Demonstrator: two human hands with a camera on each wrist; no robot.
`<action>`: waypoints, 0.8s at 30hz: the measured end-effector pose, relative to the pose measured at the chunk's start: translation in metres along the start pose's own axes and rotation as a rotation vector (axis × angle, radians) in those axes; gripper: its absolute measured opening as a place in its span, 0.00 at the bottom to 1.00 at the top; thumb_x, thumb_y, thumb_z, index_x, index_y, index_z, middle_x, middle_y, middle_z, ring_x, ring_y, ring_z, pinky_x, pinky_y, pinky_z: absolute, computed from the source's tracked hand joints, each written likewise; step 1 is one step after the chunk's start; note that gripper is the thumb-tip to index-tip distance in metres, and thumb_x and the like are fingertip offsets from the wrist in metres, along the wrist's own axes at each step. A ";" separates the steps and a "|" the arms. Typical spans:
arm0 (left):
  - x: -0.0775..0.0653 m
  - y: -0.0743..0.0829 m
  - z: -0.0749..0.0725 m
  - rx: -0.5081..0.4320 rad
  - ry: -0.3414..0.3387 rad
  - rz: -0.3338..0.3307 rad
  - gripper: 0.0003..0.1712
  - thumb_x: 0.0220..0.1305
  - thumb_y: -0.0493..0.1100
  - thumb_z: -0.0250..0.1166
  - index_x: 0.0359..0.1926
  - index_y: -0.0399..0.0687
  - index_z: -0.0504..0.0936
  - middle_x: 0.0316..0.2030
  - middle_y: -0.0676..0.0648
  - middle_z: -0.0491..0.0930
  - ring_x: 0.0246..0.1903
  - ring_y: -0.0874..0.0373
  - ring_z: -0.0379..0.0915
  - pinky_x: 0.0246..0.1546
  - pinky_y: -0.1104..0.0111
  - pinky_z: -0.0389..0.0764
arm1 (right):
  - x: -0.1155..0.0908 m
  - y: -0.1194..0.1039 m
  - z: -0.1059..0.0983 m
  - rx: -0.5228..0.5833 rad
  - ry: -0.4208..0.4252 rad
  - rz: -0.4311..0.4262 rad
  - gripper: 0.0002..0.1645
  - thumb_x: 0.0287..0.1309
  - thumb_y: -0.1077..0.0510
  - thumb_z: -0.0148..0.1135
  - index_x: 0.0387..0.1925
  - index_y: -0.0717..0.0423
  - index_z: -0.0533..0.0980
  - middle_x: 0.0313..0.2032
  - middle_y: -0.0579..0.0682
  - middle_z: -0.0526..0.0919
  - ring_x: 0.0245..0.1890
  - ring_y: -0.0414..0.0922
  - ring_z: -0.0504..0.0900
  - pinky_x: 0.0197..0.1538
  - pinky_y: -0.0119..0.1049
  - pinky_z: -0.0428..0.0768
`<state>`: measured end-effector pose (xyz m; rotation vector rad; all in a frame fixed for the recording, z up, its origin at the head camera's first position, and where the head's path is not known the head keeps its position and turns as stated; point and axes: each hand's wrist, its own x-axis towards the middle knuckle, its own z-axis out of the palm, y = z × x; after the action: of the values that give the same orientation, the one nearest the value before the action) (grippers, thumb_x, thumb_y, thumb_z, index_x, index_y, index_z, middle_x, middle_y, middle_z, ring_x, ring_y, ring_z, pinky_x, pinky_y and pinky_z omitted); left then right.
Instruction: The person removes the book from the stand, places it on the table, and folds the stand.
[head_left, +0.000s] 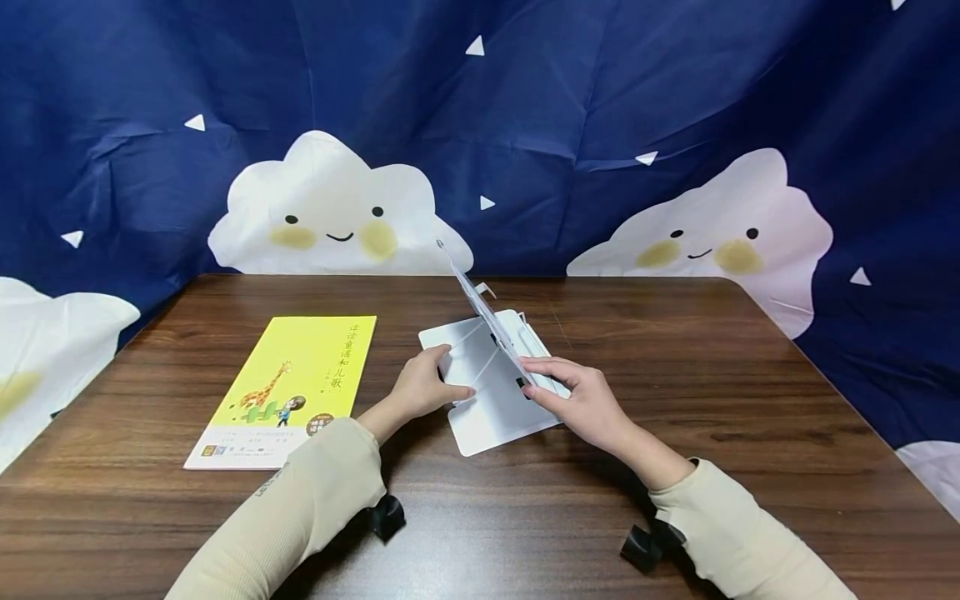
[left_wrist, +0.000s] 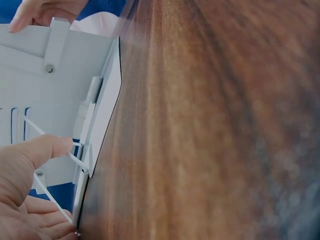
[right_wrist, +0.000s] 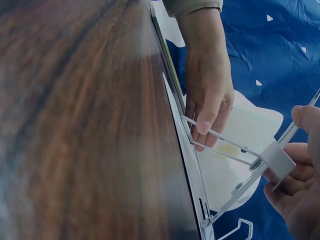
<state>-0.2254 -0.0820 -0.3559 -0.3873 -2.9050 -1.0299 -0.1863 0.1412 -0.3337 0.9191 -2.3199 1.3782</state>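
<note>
A white metal book stand (head_left: 502,412) rests on the wooden table, its back plate (left_wrist: 75,105) tilted up from the flat base. Thin wire legs (right_wrist: 227,137) run between that plate and the base. At the left edge of the base, my left hand (head_left: 422,383) holds the wire support between thumb and fingers; the left wrist view shows the thumb (left_wrist: 52,147) against the wire. My right hand (head_left: 588,400) pinches the lower right edge of the raised plate. In the right wrist view, part of my right hand (right_wrist: 300,185) is cut off by the frame.
A yellow picture book (head_left: 277,375) with a giraffe on its cover lies left of the stand, near my left forearm. Behind the brown table (head_left: 675,333) hangs a dark blue cloth (head_left: 525,108) with clouds. A small white hook (head_left: 485,290) juts beyond the raised plate.
</note>
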 end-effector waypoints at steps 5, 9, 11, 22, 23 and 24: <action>0.001 -0.001 0.000 -0.008 0.002 -0.002 0.44 0.40 0.50 0.70 0.55 0.31 0.64 0.52 0.37 0.66 0.51 0.46 0.62 0.50 0.60 0.64 | 0.001 -0.019 -0.001 -0.017 0.010 0.005 0.15 0.42 0.73 0.61 0.38 0.70 0.75 0.40 0.60 0.77 0.43 0.51 0.74 0.45 0.38 0.72; 0.001 -0.001 0.001 -0.009 0.004 -0.006 0.43 0.40 0.50 0.70 0.55 0.31 0.64 0.52 0.37 0.67 0.51 0.46 0.62 0.50 0.60 0.64 | 0.000 -0.017 -0.001 -0.003 0.016 0.015 0.15 0.44 0.72 0.60 0.38 0.71 0.75 0.41 0.59 0.77 0.44 0.51 0.74 0.44 0.42 0.72; 0.001 -0.001 0.001 -0.009 0.008 0.000 0.43 0.40 0.50 0.70 0.55 0.30 0.64 0.52 0.36 0.67 0.51 0.46 0.63 0.49 0.60 0.65 | -0.001 -0.010 0.000 0.016 0.022 0.011 0.15 0.45 0.72 0.60 0.39 0.70 0.75 0.41 0.57 0.77 0.44 0.49 0.74 0.43 0.42 0.73; 0.002 -0.005 0.003 -0.024 0.012 0.011 0.43 0.40 0.49 0.70 0.54 0.30 0.64 0.52 0.37 0.67 0.51 0.47 0.62 0.49 0.61 0.65 | -0.005 0.014 0.003 0.150 0.159 0.056 0.12 0.46 0.73 0.57 0.37 0.72 0.75 0.38 0.62 0.77 0.35 0.37 0.75 0.33 0.30 0.76; 0.002 -0.005 0.003 -0.028 0.011 0.008 0.43 0.40 0.49 0.70 0.55 0.31 0.64 0.52 0.37 0.67 0.51 0.47 0.62 0.50 0.61 0.65 | -0.006 0.014 0.003 0.159 0.171 0.061 0.12 0.46 0.74 0.57 0.36 0.72 0.75 0.37 0.62 0.77 0.32 0.36 0.75 0.31 0.27 0.75; 0.002 -0.005 0.003 -0.032 0.009 0.004 0.43 0.40 0.49 0.70 0.55 0.31 0.64 0.52 0.37 0.67 0.51 0.47 0.62 0.50 0.61 0.64 | -0.006 0.014 0.003 0.162 0.181 0.063 0.11 0.46 0.74 0.57 0.36 0.73 0.75 0.36 0.63 0.77 0.31 0.36 0.74 0.30 0.26 0.74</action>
<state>-0.2288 -0.0835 -0.3611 -0.3883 -2.8826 -1.0756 -0.1907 0.1451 -0.3479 0.7364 -2.1447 1.6227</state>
